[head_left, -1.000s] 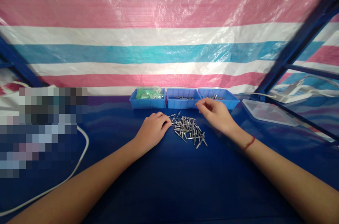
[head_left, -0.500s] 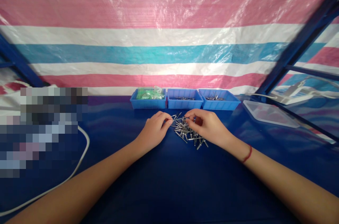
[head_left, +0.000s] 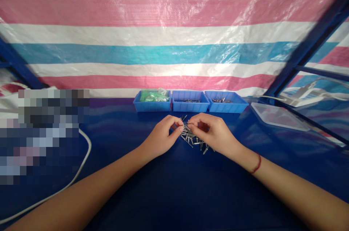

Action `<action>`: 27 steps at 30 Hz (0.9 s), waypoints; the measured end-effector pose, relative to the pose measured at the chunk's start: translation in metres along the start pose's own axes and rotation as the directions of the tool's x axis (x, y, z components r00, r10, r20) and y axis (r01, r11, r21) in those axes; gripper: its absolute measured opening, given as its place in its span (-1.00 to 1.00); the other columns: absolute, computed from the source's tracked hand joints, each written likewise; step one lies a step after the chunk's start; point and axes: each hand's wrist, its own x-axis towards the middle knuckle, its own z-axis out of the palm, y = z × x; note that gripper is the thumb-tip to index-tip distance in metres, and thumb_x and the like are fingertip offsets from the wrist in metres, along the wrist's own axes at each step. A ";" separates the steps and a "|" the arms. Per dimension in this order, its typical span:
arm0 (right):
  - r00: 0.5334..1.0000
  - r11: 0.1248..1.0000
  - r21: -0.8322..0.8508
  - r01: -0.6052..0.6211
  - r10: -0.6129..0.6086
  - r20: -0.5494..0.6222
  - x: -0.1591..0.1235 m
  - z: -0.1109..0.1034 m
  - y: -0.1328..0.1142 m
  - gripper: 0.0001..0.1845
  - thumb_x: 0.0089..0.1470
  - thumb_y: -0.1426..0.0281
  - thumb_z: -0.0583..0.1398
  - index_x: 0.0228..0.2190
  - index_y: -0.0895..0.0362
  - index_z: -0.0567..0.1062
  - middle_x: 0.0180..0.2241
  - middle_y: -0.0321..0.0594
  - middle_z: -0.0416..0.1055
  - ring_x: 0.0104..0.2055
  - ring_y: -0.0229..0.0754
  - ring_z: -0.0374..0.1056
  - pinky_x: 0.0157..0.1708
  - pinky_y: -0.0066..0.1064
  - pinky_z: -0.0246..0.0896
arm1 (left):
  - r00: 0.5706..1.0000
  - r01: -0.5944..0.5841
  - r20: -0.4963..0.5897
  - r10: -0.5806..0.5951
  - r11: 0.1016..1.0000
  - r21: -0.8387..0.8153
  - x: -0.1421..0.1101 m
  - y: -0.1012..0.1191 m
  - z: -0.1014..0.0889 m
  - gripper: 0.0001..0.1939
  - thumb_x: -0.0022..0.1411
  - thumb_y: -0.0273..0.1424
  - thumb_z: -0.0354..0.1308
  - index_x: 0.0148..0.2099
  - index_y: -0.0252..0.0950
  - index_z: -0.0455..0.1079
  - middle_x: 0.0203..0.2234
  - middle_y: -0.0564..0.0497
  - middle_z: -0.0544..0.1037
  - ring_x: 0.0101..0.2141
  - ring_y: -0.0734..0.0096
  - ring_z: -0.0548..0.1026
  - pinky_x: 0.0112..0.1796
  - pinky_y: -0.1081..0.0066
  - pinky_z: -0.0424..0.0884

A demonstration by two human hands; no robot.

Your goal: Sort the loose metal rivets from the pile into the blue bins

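Hands at work above a heap of small metal parts: the left hand [head_left: 160,134] and the right hand [head_left: 215,131] face each other with their fingertips nearly meeting, thumb and forefinger of each closed in a pinch on a slim metal rivet [head_left: 186,124] that lies between them. The rivet is just over the far part of a loose pile of similar rivets [head_left: 191,139], partly hidden by the right hand, on a dark blue surface [head_left: 174,194]. A red cord [head_left: 256,163] encircles the right wrist.

Beyond the pile, three blue bins stand in a row, side by side. The left bin [head_left: 152,107] holds a green and clear plastic packet [head_left: 153,96]; the middle bin [head_left: 190,107] and the right bin [head_left: 228,108] each contain thin metal pieces, too small to make out singly. To the right lies a flat translucent tray or lid [head_left: 280,117], near a blue frame post [head_left: 297,51]. A white cable [head_left: 89,143] curves across the left of the surface. Background: a sheet [head_left: 169,9] with red, white and blue stripes
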 end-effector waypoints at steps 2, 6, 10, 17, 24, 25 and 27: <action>1.000 1.000 0.001 0.010 -0.010 -0.007 0.000 0.000 -0.001 -0.89 0.07 0.43 0.15 -0.47 0.15 0.44 -0.51 -0.29 0.39 -0.54 -0.35 0.21 -0.53 -0.51 0.13 | 1.000 -0.015 0.002 0.015 0.999 -0.031 -0.001 0.000 0.000 -0.87 0.21 -0.40 0.09 -0.17 -0.27 0.34 -0.30 0.03 0.46 -0.29 0.43 0.44 -0.24 0.42 0.36; 0.999 0.999 0.011 0.051 -0.051 -0.012 -0.002 0.000 -0.005 -0.90 0.08 0.43 0.15 -0.46 0.14 0.44 -0.48 -0.27 0.40 -0.54 -0.35 0.21 -0.53 -0.50 0.13 | 1.000 -0.028 0.013 0.029 0.997 -0.067 -0.001 0.001 0.000 -0.86 0.23 -0.37 0.07 -0.16 -0.26 0.36 -0.29 0.02 0.47 -0.29 0.43 0.44 -0.25 0.42 0.36; 0.997 0.997 0.008 0.077 -0.077 -0.012 -0.003 -0.001 -0.007 -0.90 0.09 0.44 0.14 -0.45 0.13 0.43 -0.47 -0.27 0.40 -0.53 -0.34 0.21 -0.52 -0.50 0.13 | 1.000 -0.014 -0.009 0.013 0.996 -0.083 0.000 0.004 -0.002 -0.90 0.23 -0.38 0.06 -0.22 -0.26 0.37 -0.31 0.03 0.48 -0.32 0.44 0.44 -0.28 0.42 0.36; 0.998 0.998 -0.023 0.065 -0.065 -0.025 -0.003 0.001 -0.004 -0.91 0.05 0.49 0.14 -0.45 0.12 0.43 -0.48 -0.28 0.40 -0.54 -0.33 0.22 -0.52 -0.49 0.13 | 0.997 -0.024 -0.075 0.016 0.994 -0.104 0.000 0.006 -0.003 -0.92 0.20 -0.41 0.10 -0.23 -0.26 0.36 -0.32 0.05 0.48 -0.31 0.44 0.43 -0.30 0.44 0.34; 1.000 1.000 -0.005 0.018 -0.018 0.009 -0.003 0.002 -0.001 -0.91 0.03 0.48 0.14 -0.45 0.14 0.46 -0.53 -0.30 0.39 -0.55 -0.34 0.22 -0.53 -0.50 0.11 | 0.992 -0.065 -0.110 0.055 0.994 -0.090 0.000 0.009 -0.002 -0.95 0.19 -0.40 0.13 -0.29 -0.28 0.34 -0.38 0.05 0.46 -0.35 0.47 0.41 -0.30 0.45 0.34; 0.999 1.000 0.015 0.019 -0.019 0.038 -0.003 0.002 -0.002 -0.91 0.04 0.47 0.14 -0.45 0.14 0.46 -0.53 -0.30 0.39 -0.55 -0.34 0.22 -0.53 -0.51 0.10 | 0.991 -0.075 -0.114 0.066 0.994 -0.084 0.000 0.010 -0.002 -0.94 0.19 -0.39 0.13 -0.30 -0.28 0.34 -0.40 0.06 0.45 -0.36 0.47 0.41 -0.30 0.46 0.33; 0.994 0.997 0.081 0.002 -0.011 0.112 -0.004 0.004 -0.002 -0.87 0.07 0.42 0.13 -0.45 0.15 0.47 -0.54 -0.30 0.39 -0.55 -0.34 0.21 -0.55 -0.51 0.09 | 0.990 -0.090 -0.115 0.082 0.994 -0.061 -0.001 0.012 -0.003 -0.91 0.19 -0.37 0.12 -0.33 -0.28 0.31 -0.42 0.07 0.43 -0.36 0.47 0.41 -0.31 0.46 0.33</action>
